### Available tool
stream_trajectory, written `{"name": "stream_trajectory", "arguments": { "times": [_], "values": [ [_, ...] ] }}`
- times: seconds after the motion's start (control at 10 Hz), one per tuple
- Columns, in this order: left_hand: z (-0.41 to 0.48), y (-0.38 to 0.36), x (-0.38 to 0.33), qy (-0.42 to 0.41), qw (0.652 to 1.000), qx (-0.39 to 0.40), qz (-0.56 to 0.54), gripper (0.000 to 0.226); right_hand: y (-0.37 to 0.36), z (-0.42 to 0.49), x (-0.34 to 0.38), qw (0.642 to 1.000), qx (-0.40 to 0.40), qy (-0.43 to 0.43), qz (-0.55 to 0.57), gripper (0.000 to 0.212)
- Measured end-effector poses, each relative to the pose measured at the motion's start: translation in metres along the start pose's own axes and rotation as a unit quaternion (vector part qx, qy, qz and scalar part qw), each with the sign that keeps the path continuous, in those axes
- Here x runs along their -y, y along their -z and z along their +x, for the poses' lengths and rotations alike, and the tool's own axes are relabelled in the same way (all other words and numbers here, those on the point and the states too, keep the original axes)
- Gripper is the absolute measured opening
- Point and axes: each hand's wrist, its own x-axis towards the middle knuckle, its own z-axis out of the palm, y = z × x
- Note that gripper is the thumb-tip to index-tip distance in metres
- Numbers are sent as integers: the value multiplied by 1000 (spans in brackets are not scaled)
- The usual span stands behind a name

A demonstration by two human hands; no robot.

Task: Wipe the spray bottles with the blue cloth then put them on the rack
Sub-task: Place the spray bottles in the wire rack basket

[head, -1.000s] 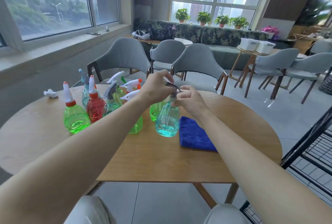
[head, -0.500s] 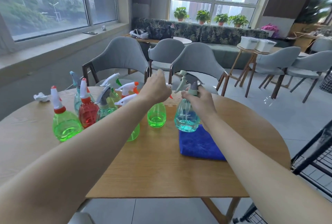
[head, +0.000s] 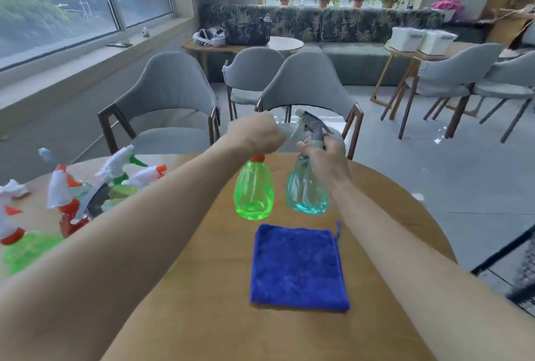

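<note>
My right hand (head: 324, 158) grips the neck of a teal spray bottle (head: 305, 195) with a grey trigger head, held just above the round wooden table (head: 208, 302). My left hand (head: 257, 134) grips the top of a green spray bottle (head: 254, 192) with an orange collar; its head is hidden under my fingers. The two bottles hang side by side, a little apart. A blue cloth (head: 298, 268) lies flat on the table in front of them, with neither hand touching it.
Several more spray bottles (head: 86, 195) in green, red and teal stand blurred at the table's left. Grey chairs (head: 307, 88) stand behind the table. A black wire rack (head: 518, 268) shows at the right edge.
My left hand took hold of the green bottle and lifted it toward the middle. The right hand carried the teal bottle off the cloth and farther back. The view tilted down.
</note>
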Motion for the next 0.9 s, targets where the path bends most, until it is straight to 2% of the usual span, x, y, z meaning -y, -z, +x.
{"name": "stream_trajectory", "arguments": {
  "times": [0.1, 0.2, 0.3, 0.4, 0.6, 0.7, 0.8, 0.9],
  "values": [
    [-4, 22, -55, -25, 994, -41, -94, 23, 46, -3, 28, 999, -37, -24, -32, 26],
    [-21, 34, -116, -81, 987, -77, -120, 40, 105, -14, 50, 996, -67, -6, -61, 40],
    [-53, 36, -171, -125, 977, -84, -152, 36, 165, -33, 58, 993, -81, 15, -88, 41],
    [-86, 32, -233, -192, 963, -104, -157, 25, 236, -55, 53, 989, -132, 15, -66, 55],
    [-138, 21, -344, -269, 940, -86, -192, 25, 358, -103, 43, 973, -219, 4, -72, 42],
    [-149, 9, -389, -276, 929, -60, -238, 20, 409, -125, 31, 968, -246, -8, -57, 34],
    [-161, -2, -420, -287, 927, -58, -235, 16, 438, -143, 19, 959, -276, -19, -55, 28],
    [-174, -25, -446, -327, 918, -39, -220, 18, 464, -153, 0, 951, -305, -18, -40, 42]
  ]
}}
